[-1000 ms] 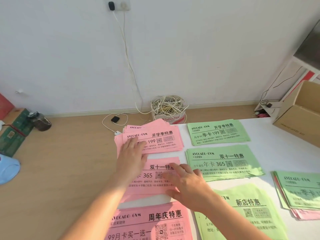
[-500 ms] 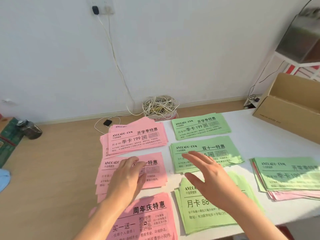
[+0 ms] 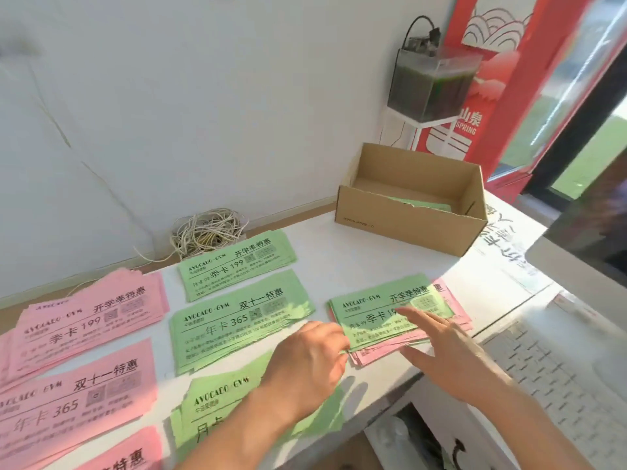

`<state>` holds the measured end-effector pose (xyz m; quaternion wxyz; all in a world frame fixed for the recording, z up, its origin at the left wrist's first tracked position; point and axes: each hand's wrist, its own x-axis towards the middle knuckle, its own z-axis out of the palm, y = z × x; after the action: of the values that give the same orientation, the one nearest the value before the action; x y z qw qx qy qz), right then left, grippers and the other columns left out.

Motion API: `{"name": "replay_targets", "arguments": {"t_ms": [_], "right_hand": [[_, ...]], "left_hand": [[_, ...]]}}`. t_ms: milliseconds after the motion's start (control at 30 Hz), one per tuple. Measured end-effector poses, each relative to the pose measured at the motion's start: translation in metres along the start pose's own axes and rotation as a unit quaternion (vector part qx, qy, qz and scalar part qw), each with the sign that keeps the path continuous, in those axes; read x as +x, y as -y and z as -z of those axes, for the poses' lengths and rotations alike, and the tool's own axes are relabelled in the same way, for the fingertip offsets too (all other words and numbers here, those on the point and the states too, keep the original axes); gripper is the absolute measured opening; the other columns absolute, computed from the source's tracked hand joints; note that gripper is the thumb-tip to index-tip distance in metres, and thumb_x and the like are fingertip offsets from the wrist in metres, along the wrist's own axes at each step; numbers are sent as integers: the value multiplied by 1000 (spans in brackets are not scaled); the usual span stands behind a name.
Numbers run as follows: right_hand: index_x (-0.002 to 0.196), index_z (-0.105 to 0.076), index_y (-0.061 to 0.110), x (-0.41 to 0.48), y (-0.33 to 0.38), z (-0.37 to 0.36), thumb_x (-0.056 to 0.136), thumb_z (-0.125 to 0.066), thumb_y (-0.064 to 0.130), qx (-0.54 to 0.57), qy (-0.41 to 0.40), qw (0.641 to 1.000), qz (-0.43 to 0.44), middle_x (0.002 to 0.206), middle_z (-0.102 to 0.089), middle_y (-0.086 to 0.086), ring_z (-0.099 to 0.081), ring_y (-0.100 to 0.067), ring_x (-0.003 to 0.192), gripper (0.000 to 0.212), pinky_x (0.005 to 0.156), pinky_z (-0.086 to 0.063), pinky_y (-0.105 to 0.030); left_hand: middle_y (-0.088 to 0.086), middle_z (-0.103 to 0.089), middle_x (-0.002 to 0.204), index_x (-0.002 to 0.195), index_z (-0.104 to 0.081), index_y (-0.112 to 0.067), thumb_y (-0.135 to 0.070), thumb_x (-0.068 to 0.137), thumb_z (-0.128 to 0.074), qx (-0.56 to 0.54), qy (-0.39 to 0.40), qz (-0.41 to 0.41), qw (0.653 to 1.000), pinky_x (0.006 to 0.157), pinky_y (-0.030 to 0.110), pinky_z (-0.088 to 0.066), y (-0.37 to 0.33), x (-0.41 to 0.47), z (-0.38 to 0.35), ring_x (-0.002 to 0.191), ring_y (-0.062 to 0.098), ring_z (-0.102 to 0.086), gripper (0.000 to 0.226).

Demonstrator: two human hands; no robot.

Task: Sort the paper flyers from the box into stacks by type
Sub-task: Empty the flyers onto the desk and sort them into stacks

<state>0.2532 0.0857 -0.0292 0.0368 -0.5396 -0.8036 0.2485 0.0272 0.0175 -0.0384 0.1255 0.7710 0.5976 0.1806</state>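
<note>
Mixed stack (image 3: 373, 310): partly hidden beneath right hand (image 3: 441, 354), fingers flat; left hand (image 3: 305, 361) curled at edge, grip untellable. Both hands newly shifted here.

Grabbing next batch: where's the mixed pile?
Head view, right of centre: mixed pile between the green 365 stack and the keyboard, in front of the box.

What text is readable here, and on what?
"AVOCADO·GYM 开学季特惠 季卡 199": far green stack, far pink stack, right pile (partly hidden).
"AVOCADO·GYM 双十一特惠 年卡 365": mid green stack, mid pink stack.
"山泉 SPRING": banner.
Fine print, box print: blurred.
</note>
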Motion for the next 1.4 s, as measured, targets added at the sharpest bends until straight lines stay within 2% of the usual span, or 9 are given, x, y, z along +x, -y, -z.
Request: {"name": "replay_targets", "arguments": {"t_ms": [200, 400, 533, 667, 833, 1000, 1200, 1333, 1400], "right_hand": [[149, -19, 35, 19, -41, -10, 95, -53, 32, -48, 18, 999, -7, 152, -28, 12, -38, -15, 132, 63, 110, -33, -31], [150, -19, 31, 30, -64, -3, 94, -53, 19, 9, -12, 999, -35, 148, -36, 6, -48, -11, 122, 66, 103, -41, -28], [146, -29, 29, 46, -85, 11, 101, -39, 16, 99, -45, 984, -138, 133, -55, -1, -54, -13, 98, 48, 62, -44, -17], [139, -39, 28, 59, -101, 14, 102, -34, 17, 185, -64, 963, -188, 128, -59, 2, -57, -16, 96, 39, 50, -41, -19], [124, -56, 24, 70, -107, 16, 98, -42, 20, 248, -91, 945, -191, 109, -69, -4, -66, -19, 88, 29, 62, -50, -27], [118, -61, 25, 74, -108, 22, 95, -50, 17, 223, -70, 954, -187, 104, -69, 1, -64, -9, 80, 27, 49, -39, -13], [120, -61, 13, 86, -107, 25, 97, -51, 21, 265, -8, 943, -201, 103, -69, -5, -62, -13, 78, 26, 52, -43, -18], [94, -65, 13, 82, -104, 26, 102, -37, 31, 333, -27, 919, -209, 84, -69, -3, -63, -12, 71, 33, 57, -47, -22], [89, -63, 16, 80, -105, 26, 102, -38, 33, 387, -45, 896, -213, 84, -68, -2, -64, -14, 73, 33, 59, -48, -25]], "left_hand": [[5, -34, 148, 131, -45, -19, -33, 94, -52, 72, 59, 53, 994, 110, 34, -31, -22, 67, -71, 135, 22, -30, 40], [-2, -54, 111, 112, -56, -17, -37, 93, -50, 90, 57, 46, 993, 89, 28, -44, -14, 77, -77, 104, 16, -51, 28], [-4, -57, 88, 90, -59, -17, -23, 95, -49, 74, 52, 24, 996, 66, 25, -45, -13, 78, -75, 77, 15, -59, 13], [-2, -63, 74, 86, -61, -17, -12, 91, -49, 53, 0, 63, 997, 56, 27, -44, -13, 76, -81, 64, 20, -60, 13], [0, -71, 73, 88, -72, -16, -18, 93, -54, -19, -75, 174, 982, 63, 28, -49, -13, 86, -75, 67, 20, -63, 18], [-5, -73, 79, 88, -74, -19, -22, 81, -72, -96, -98, 257, 957, 73, 26, -52, -12, 83, -71, 75, 14, -66, 8], [-8, -64, 64, 70, -63, -19, -32, 72, -80, -144, -79, 272, 948, 61, 26, -47, -9, 83, -68, 63, 10, -60, 21], [-6, -54, 57, 72, -45, -23, -40, 86, -63, -103, -46, 228, 967, 45, 19, -33, -5, 82, -67, 52, 9, -48, 28], [-6, -57, 64, 85, -40, -28, -32, 91, -57, -85, -58, 202, 974, 47, 21, -39, -4, 82, -66, 57, 15, -55, 18]]}}
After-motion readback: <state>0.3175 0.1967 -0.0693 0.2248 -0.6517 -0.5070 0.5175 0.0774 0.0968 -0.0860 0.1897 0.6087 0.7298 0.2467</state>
